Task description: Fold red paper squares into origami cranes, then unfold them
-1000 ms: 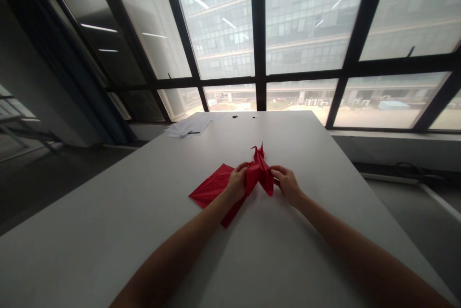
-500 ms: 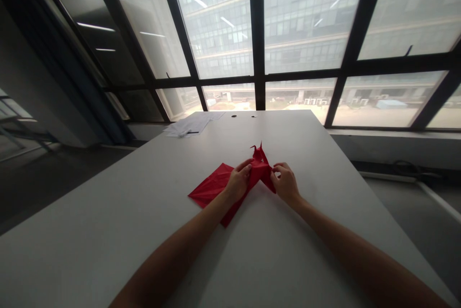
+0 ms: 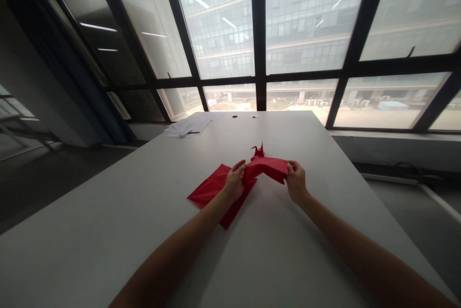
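A red sheet of paper (image 3: 270, 166) is stretched between my two hands, bent and creased, raised a little above the white table (image 3: 144, 221). My left hand (image 3: 235, 184) is closed on its left end, fingers partly behind the paper. My right hand (image 3: 297, 184) pinches the right end. Just beyond the held sheet, a folded red paper figure like a crane (image 3: 258, 151) shows two thin upright points; its lower part is hidden. Beneath my left hand and forearm lies another creased red sheet (image 3: 212, 186), flat on the table.
White papers (image 3: 189, 124) lie at the table's far left edge with a dark pen (image 3: 193, 132) on them. Small round holes (image 3: 235, 117) sit near the far edge. Beyond stand large framed windows (image 3: 223, 19), with a dark curtain (image 3: 72, 67) to the left.
My right hand has moved right, drawing out the right end of the red sheet so that it spreads wider. My left hand has shifted slightly left.
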`<state>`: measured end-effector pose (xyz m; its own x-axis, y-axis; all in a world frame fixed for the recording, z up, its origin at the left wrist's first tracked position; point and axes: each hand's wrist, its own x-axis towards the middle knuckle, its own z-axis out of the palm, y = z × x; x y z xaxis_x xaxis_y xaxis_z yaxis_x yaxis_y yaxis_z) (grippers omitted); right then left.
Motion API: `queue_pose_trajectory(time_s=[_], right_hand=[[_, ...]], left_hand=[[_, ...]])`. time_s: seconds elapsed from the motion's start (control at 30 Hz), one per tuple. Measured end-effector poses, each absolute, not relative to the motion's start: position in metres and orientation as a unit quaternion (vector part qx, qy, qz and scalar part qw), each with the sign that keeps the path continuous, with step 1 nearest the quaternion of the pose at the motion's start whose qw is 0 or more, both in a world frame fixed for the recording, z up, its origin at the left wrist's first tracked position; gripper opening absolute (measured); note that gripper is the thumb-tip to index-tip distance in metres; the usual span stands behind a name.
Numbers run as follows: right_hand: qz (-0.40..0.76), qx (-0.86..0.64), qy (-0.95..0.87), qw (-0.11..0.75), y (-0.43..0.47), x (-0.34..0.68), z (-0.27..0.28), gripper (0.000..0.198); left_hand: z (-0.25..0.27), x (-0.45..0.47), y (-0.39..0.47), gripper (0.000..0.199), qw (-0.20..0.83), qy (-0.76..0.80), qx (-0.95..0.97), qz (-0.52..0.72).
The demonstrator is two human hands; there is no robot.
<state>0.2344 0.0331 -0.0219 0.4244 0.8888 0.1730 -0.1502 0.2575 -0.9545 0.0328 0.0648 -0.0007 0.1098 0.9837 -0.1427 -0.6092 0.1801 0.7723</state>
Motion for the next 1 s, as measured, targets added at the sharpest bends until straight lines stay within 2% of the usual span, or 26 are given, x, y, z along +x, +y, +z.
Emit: queue_pose_trajectory(time_s=[0.2, 0.33, 0.47, 0.53, 0.63, 0.77, 0.87, 1.0], right_hand=[[0.280, -0.526, -0.398, 0.698, 0.023, 0.234, -0.010, 0.024], [0.196, -0.527, -0.458, 0.688, 0.016, 0.240, -0.002, 0.017], [0.195, -0.483, -0.496, 0.695, 0.015, 0.244, 0.001, 0.030], [0.230, -0.467, -0.476, 0.709, 0.017, 0.243, 0.000, 0.032], [0.347, -0.461, -0.420, 0.700, 0.022, 0.244, -0.004, 0.043], [0.466, -0.506, -0.367, 0.626, 0.029, 0.254, -0.010, 0.055], [0.508, -0.529, -0.365, 0.574, 0.032, 0.267, -0.006, 0.060], [0.631, -0.495, -0.366, 0.472, 0.031, 0.282, 0.006, 0.067]], left_hand=[[0.012, 0.031, 0.056, 0.045, 0.724, 0.299, 0.347, 0.516], [0.017, 0.031, 0.046, 0.064, 0.761, 0.274, 0.399, 0.432], [0.017, 0.029, 0.043, 0.071, 0.762, 0.253, 0.410, 0.433], [0.017, 0.028, 0.043, 0.068, 0.758, 0.250, 0.411, 0.441], [0.016, 0.029, 0.044, 0.056, 0.732, 0.241, 0.438, 0.463], [0.015, 0.030, 0.047, 0.040, 0.681, 0.232, 0.482, 0.500], [0.017, 0.032, 0.048, 0.037, 0.667, 0.210, 0.497, 0.513], [0.021, 0.032, 0.046, 0.036, 0.663, 0.228, 0.502, 0.506]])
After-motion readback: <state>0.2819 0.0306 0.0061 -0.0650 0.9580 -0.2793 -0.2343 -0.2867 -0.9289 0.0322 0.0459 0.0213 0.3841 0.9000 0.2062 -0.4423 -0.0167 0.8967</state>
